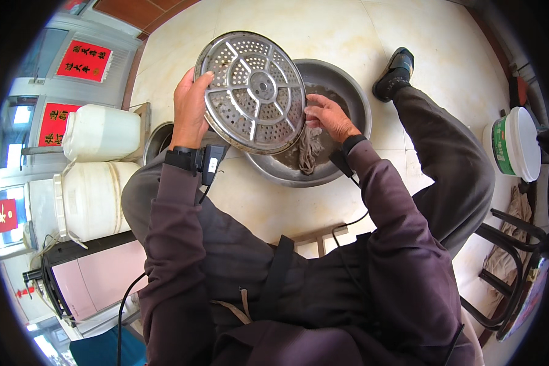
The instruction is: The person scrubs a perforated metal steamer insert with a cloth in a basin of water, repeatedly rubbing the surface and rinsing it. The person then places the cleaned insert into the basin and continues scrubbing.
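A round perforated metal steamer plate (254, 91) is tilted up over a wide metal basin (362, 114) on the floor. My left hand (190, 107) grips its left rim, thumb on the face that shows. At the plate's right rim is my right hand (330, 118), fingers partly spread; whether they touch the rim cannot be told. A wet grey-brown cloth (309, 153) hangs or lies just below those fingers, over murky water (331, 151) in the basin. The plate bears brown stains and hides part of the basin.
A metal pot (158, 142) stands left, near two whitish plastic containers (103, 132) (96, 199). On the right are a lidded white bucket (514, 144) and a black-framed chair (512, 256). My slippered foot (395, 73) rests beyond the basin. Black cables run from both wrists.
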A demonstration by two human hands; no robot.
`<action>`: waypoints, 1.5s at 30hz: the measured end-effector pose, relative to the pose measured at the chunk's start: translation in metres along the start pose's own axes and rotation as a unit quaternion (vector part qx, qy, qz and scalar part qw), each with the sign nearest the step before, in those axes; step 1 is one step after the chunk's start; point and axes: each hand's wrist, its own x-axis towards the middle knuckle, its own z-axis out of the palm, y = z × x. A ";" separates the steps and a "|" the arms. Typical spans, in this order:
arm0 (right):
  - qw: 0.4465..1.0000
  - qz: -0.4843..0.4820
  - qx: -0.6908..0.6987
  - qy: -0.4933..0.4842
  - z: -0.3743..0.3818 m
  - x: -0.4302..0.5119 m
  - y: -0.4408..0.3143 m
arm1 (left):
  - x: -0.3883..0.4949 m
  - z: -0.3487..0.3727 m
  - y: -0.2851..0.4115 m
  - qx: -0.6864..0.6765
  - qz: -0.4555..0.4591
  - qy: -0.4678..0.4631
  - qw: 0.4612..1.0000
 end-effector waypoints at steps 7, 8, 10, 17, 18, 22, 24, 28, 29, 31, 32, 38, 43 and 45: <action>0.984 0.016 0.175 -0.040 -0.019 0.007 0.004 | 0.002 -0.037 -0.039 -0.046 -0.039 0.034 0.998; 0.979 0.014 0.195 -0.062 -0.025 0.008 0.003 | 0.001 -0.042 -0.043 -0.041 -0.045 0.036 0.997; 0.975 0.012 0.206 -0.083 -0.034 0.007 -0.002 | 0.000 -0.049 -0.050 -0.029 -0.055 0.052 0.997; 0.975 0.006 0.206 -0.082 -0.044 0.006 -0.041 | -0.008 -0.059 -0.073 0.032 -0.152 0.089 0.984; 0.969 0.025 0.242 -0.039 -0.041 0.008 -0.046 | -0.011 -0.056 -0.076 0.050 -0.165 0.119 0.978; 0.953 0.049 0.299 0.021 -0.048 0.012 -0.072 | -0.022 -0.042 -0.066 0.108 -0.271 0.013 0.956; 0.947 0.075 0.312 0.033 -0.052 0.016 -0.083 | -0.031 -0.026 -0.061 0.177 -0.259 0.020 0.949; 0.946 0.099 0.309 0.026 -0.064 0.020 -0.092 | -0.040 -0.005 -0.039 0.256 -0.172 -0.230 0.923; 0.945 0.108 0.306 0.043 -0.068 0.021 -0.093 | -0.042 -0.002 -0.034 0.272 -0.151 -0.259 0.914; 0.939 0.110 0.324 0.028 -0.075 0.022 -0.096 | -0.049 0.004 -0.027 0.314 -0.121 -0.301 0.892; 0.930 0.125 0.340 0.056 -0.077 0.023 -0.097 | -0.053 0.007 -0.026 0.291 -0.115 -0.317 0.895; 0.935 0.038 0.349 0.060 -0.070 0.035 -0.106 | -0.052 0.022 -0.032 0.439 -0.138 -0.183 0.869; 0.960 -0.024 0.274 0.046 -0.060 0.041 -0.081 | -0.052 0.011 -0.040 0.366 -0.095 -0.047 0.925; 0.983 0.041 0.148 0.097 -0.058 0.046 -0.061 | -0.053 0.000 -0.047 0.360 -0.092 -0.015 0.928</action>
